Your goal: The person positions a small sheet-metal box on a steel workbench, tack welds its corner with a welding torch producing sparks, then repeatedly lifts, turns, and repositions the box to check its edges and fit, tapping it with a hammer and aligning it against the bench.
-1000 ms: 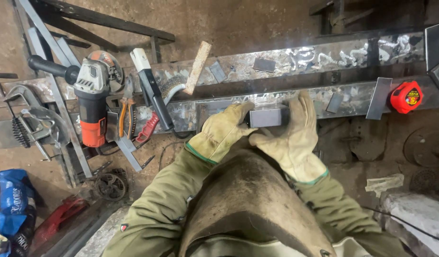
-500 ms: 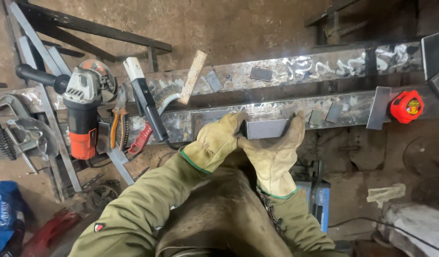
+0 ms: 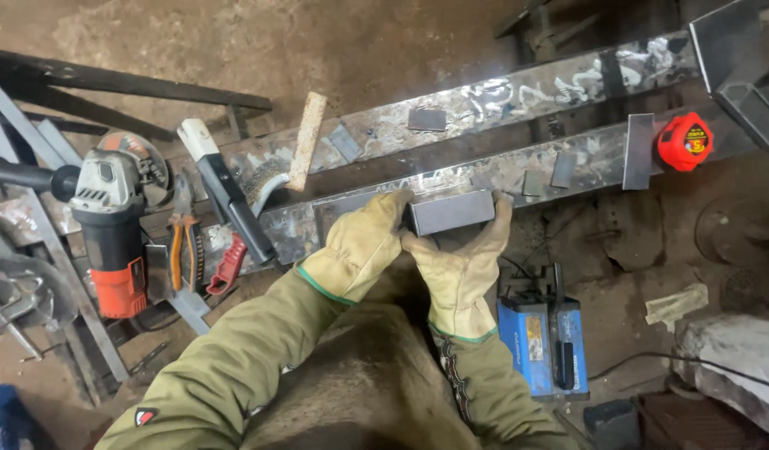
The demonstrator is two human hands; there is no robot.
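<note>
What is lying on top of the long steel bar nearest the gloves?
On the near bar lie small flat steel plates, an upright grey plate and a red tape measure. Both gloved hands, left and right, press a grey block against it, hiding that stretch.

Two long steel beams [image 3: 484, 100] lie side by side on the floor [image 3: 334, 42]. Against the nearer beam, a short metal block [image 3: 451, 211] sits between the left hand [image 3: 359, 246] and right hand [image 3: 464, 267]. Left of them lie a clamp [image 3: 226, 204], pliers [image 3: 189, 250] and an angle grinder [image 3: 109, 225]. A tape measure [image 3: 684, 142] rests on the nearer beam's right end. A welder box [image 3: 543, 333] stands right of the right hand.
</note>
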